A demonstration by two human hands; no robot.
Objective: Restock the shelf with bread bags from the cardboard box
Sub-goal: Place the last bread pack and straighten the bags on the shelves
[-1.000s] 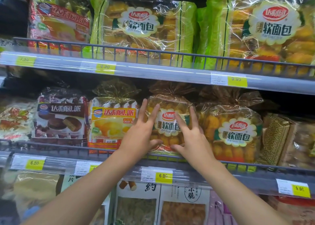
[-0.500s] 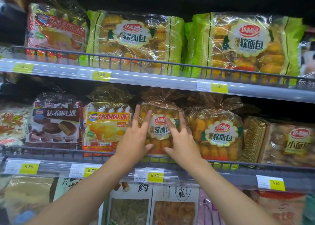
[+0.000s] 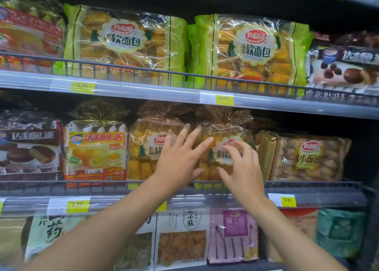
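Two clear bread bags with yellow rolls stand side by side on the middle shelf (image 3: 307, 185). The left bread bag (image 3: 141, 153) is partly covered by my left hand (image 3: 180, 158), which lies flat with fingers spread across the gap between the two bags. The right bread bag (image 3: 225, 133) has my right hand (image 3: 242, 166) on its front label, fingers curled around its face. Neither bag is lifted off the shelf. The cardboard box is out of view.
A yellow cake pack (image 3: 96, 153) and a dark chocolate pie pack (image 3: 28, 147) stand to the left, a small-bread bag (image 3: 307, 158) to the right. Large green bread bags (image 3: 127, 43) fill the upper shelf. Wire rails front each shelf, with price tags (image 3: 223, 98).
Both hands have shifted right along the middle shelf, from the left bread bag toward the right one. The view has also panned right, bringing the small-bread bag fully into sight.
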